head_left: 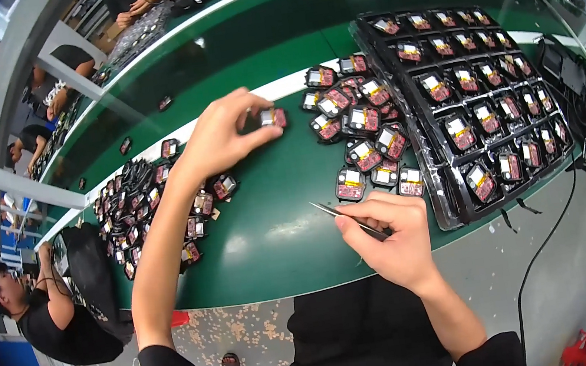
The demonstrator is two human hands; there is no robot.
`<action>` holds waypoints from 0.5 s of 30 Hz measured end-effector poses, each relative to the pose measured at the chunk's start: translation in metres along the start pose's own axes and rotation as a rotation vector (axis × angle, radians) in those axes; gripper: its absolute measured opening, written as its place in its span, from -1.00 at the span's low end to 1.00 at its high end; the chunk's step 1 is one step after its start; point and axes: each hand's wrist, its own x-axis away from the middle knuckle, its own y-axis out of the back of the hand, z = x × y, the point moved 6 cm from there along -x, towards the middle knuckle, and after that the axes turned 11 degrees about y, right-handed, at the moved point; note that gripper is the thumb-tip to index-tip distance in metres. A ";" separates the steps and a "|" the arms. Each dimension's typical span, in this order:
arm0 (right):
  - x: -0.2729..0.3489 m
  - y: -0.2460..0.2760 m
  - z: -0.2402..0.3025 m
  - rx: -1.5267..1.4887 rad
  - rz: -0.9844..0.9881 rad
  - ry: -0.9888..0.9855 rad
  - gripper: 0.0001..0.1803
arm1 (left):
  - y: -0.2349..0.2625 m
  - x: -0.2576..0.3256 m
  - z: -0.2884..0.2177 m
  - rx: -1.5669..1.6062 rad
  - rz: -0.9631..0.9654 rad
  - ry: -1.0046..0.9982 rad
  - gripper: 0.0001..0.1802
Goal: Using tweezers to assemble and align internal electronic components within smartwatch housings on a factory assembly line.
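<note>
While I monitor remotely, the head view gives me both hands above the green bench (pixel 265 250). Left hand (pixel 230 133): thumb and fingertips appear pinched on one small module (pixel 273 117), red board with a pale patch, between the left-hand heap (pixel 154 195) and the right-hand pile (pixel 363 119). I cannot tell whether it touches the bench. Right hand (pixel 394 232): closed around slim tweezers (pixel 349 221), points aimed up and left, apart from the module. Beyond the pile, the black tray (pixel 432 171) carries similar units in its pockets.

Risks, my judgement:
1. Slip. The hold looks to be at the module's edges; a loose or uneven squeeze could let it twist free.
2. Scratch. The tweezers' bare points could mark a board or pierce the pale patch if brought in too steeply or hard.
3. Slide. Units in the pile overlap; a knock from the right hand could topple several.
4. Drag. The left forearm (pixel 168 253) crosses over the heap; lowering it could sweep parts along.
</note>
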 end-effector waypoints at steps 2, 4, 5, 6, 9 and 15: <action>-0.002 -0.004 0.002 -0.017 0.007 0.018 -0.84 | -0.003 -0.020 0.016 0.006 -0.009 0.007 -0.56; -0.001 -0.006 0.001 -0.035 -0.001 -0.022 -0.84 | -0.007 -0.034 0.027 0.064 -0.014 0.018 -0.54; -0.001 -0.005 0.003 -0.036 0.000 -0.007 -0.84 | -0.010 -0.041 0.023 0.082 -0.008 -0.005 -0.53; -0.002 -0.005 0.004 -0.031 0.004 -0.019 -0.84 | -0.015 -0.044 0.021 0.184 0.018 0.014 -0.51; 0.000 -0.001 0.000 -0.021 -0.001 -0.040 -0.84 | -0.030 -0.051 0.011 0.331 0.133 0.068 -0.50; 0.000 -0.004 -0.001 -0.026 0.015 -0.058 -0.84 | 0.023 -0.051 0.103 -0.222 -0.305 0.109 -0.58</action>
